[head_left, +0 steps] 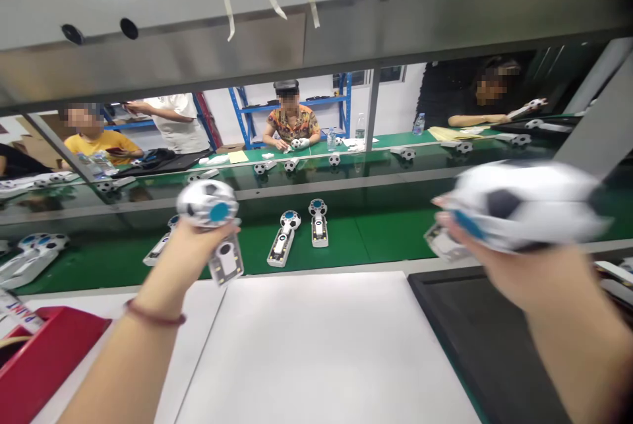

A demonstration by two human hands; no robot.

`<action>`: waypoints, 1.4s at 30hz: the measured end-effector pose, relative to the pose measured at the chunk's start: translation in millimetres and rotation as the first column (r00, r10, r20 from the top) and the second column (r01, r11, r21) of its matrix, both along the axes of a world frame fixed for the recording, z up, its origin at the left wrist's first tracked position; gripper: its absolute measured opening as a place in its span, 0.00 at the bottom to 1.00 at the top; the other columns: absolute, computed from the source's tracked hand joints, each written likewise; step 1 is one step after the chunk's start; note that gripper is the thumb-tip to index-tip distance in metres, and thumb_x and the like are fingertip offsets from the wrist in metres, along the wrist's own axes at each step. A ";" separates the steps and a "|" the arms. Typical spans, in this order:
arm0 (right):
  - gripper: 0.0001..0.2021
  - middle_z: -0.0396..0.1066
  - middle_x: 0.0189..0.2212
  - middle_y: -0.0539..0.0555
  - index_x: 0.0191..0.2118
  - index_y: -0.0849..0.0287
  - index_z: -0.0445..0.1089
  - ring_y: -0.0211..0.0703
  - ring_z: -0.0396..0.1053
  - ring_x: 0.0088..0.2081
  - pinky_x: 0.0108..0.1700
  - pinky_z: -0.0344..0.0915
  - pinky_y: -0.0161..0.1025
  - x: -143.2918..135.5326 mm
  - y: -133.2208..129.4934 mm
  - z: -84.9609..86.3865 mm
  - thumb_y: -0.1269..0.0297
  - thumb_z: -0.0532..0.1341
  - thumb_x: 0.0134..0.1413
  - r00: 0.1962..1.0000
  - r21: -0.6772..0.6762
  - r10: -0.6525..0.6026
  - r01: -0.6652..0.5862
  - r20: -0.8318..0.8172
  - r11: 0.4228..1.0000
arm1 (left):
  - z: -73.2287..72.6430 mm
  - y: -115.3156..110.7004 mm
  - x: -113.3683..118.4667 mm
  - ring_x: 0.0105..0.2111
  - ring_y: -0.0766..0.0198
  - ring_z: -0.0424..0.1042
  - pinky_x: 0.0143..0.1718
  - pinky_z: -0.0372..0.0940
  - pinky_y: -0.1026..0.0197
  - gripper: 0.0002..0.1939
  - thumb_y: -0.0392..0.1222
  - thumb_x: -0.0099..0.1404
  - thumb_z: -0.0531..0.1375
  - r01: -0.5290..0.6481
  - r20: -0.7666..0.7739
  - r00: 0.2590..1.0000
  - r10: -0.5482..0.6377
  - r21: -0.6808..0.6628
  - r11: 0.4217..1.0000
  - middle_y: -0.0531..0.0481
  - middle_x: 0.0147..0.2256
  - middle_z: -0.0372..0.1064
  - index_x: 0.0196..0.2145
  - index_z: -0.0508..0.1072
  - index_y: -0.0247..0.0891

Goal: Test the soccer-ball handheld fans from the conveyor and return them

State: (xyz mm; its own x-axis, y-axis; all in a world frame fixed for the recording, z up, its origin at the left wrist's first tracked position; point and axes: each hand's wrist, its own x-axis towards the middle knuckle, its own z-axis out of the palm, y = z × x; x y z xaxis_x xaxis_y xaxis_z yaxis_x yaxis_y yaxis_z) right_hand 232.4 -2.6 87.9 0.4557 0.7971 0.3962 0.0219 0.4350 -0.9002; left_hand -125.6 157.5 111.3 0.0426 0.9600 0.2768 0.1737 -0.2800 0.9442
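My left hand (190,249) and right hand (519,272) each pinch a football-headed device (200,200) between fingers (220,235) near the green belt (386,233); I judge both light, rigid and slick, best gripped just below the ball.

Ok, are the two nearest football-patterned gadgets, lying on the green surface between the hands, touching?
Apart: the head view shows a strip of green surface between the left gadget and right gadget.
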 end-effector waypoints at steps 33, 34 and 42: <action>0.16 0.70 0.36 0.59 0.42 0.61 0.63 0.45 0.69 0.39 0.37 0.66 0.40 -74.0 176.8 -101.0 0.57 0.55 0.49 0.970 -0.618 0.228 -0.232 -0.087 0.751 | -110.6 19.1 136.3 0.30 0.63 0.71 0.31 0.67 0.61 0.17 0.50 0.64 0.47 0.344 0.093 0.931 -0.353 -0.548 0.762 0.45 0.32 0.70 0.39 0.66 0.34; 0.15 0.70 0.38 0.57 0.41 0.59 0.63 0.42 0.69 0.39 0.38 0.66 0.39 -78.3 165.0 -95.9 0.56 0.53 0.51 0.956 -0.564 0.250 -0.293 -0.153 0.772 | -103.8 8.7 131.4 0.31 0.63 0.71 0.32 0.67 0.61 0.16 0.49 0.64 0.47 0.377 0.166 0.925 -0.343 -0.528 0.761 0.45 0.34 0.70 0.41 0.64 0.35; 0.21 0.70 0.40 0.57 0.43 0.58 0.61 0.49 0.69 0.44 0.44 0.66 0.44 -93.3 72.6 -34.5 0.51 0.61 0.46 0.675 -0.204 0.301 -0.562 -0.674 0.802 | -42.2 -39.2 78.4 0.28 0.57 0.71 0.32 0.68 0.52 0.21 0.53 0.62 0.49 0.581 0.700 0.711 -0.070 -0.528 0.619 0.41 0.33 0.70 0.36 0.68 0.30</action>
